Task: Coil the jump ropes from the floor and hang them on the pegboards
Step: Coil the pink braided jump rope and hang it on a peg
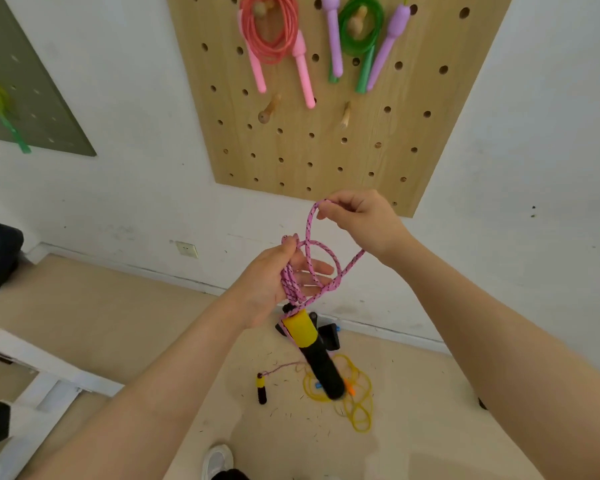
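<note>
Both forearms reach in from below: coils of the pink rope (300, 271) are draped over the left hand (278, 278), its fingers nearly straight, while a fresh loop is pinched by the right hand (361, 220) just above and right, ready to be laid leftward onto the coils, the handle (312, 348) dangling below.

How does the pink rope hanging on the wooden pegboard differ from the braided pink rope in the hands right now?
The hanging pink rope is smooth, fully coiled on a peg of the wooden pegboard, with slim pink handles. The braided pink rope is speckled and only partly coiled over the left hand, while the right hand pinches a loop; its handles are black and yellow, one dangling, one on the floor. Both are pink jump ropes.
</note>
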`<state>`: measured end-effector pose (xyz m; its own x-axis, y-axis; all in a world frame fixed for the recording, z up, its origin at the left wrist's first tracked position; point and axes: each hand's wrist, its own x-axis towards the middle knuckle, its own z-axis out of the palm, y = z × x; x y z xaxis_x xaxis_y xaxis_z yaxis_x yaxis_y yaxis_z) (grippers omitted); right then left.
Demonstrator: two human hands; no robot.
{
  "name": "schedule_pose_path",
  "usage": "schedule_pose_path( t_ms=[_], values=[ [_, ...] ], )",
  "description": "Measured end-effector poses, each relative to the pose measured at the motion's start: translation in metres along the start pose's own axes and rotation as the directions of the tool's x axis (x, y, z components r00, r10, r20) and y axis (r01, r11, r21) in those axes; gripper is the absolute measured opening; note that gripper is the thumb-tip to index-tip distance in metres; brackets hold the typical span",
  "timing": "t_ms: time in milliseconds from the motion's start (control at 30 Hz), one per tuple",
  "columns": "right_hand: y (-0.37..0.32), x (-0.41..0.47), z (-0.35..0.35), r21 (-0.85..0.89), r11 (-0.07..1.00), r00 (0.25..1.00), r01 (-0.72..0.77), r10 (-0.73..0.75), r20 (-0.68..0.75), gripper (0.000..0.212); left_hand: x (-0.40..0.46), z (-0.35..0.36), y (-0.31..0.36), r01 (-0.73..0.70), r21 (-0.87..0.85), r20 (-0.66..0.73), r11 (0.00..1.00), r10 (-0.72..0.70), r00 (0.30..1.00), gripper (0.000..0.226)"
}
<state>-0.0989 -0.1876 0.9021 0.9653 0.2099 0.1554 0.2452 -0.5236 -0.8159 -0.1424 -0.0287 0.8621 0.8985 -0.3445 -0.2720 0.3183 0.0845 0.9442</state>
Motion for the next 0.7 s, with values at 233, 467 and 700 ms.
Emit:
schedule_pose_path(
  t_ms=[233,467,700],
  values=[
    [-0.028,0.012,0.001,-0.235,0.972,0.83,0.014,0.12,0.544,0.019,0.01,-0.028,0.007,-0.022,-0.079,-0.006,0.997,0.022,1.0,0.045],
    [-0.026,0.042,0.037,-0.256,0.936,0.949,0.244,-0.176,0.261,0.017,0.017,-0.062,0.024,0.104,-0.059,0.154,0.993,-0.094,0.984,0.048],
    [-0.002,0.06,0.072,0.092,0.989,0.98,-0.112,0.095,0.174,0.035,0.012,-0.103,0.047,0.0,-0.367,0.173,0.93,0.069,0.982,0.035]
  ],
)
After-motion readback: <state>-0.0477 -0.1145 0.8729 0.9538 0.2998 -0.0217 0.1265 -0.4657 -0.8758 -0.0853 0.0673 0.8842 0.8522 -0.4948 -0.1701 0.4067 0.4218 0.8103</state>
